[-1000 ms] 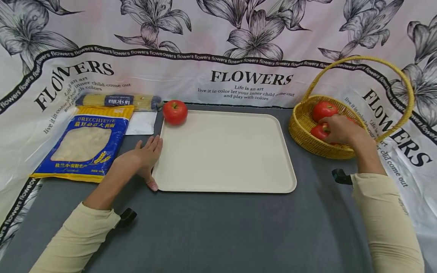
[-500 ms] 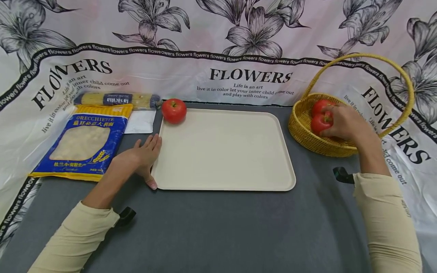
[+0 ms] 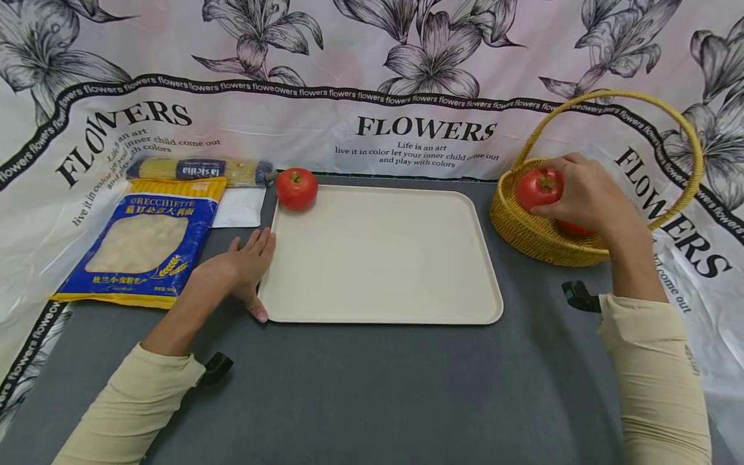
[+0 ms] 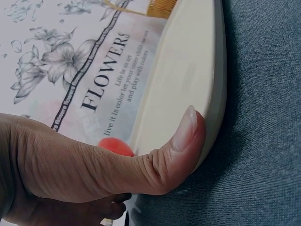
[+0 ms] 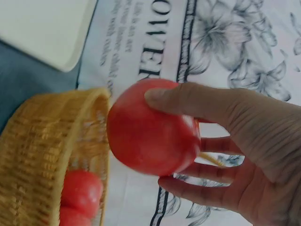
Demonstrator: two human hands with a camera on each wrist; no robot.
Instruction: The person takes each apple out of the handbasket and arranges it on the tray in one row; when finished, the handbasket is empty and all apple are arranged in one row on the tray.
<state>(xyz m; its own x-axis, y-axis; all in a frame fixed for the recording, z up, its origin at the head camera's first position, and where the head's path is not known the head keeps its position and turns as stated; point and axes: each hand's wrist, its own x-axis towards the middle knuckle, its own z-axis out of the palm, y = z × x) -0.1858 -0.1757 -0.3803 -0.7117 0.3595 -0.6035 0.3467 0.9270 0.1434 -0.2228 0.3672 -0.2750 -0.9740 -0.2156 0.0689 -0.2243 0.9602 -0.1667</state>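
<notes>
My right hand (image 3: 584, 194) grips a red tomato (image 3: 538, 189) by its sides, thumb on one side and fingers on the other. In the right wrist view this tomato (image 5: 153, 127) is held above the rim of the wicker basket (image 5: 42, 141), where more tomatoes (image 5: 81, 190) lie inside. At the left edge of the cream tray (image 3: 383, 258), my left hand (image 3: 238, 271) rests with straight fingers, its thumb (image 4: 186, 134) against the near corner. Another tomato (image 3: 296, 189) sits on the tray's far left corner.
A blue and yellow bag of orecchiette (image 3: 139, 242) lies left of the tray. Behind it are a long pasta packet (image 3: 203, 170) and a white packet (image 3: 239, 208). The basket's tall handle (image 3: 694, 148) arches beside my right hand. A flower-printed cloth (image 3: 424, 145) covers the back.
My right hand has taken hold of a tomato and lifted it from among the others toward the basket's left rim. My left hand stays at the tray's edge.
</notes>
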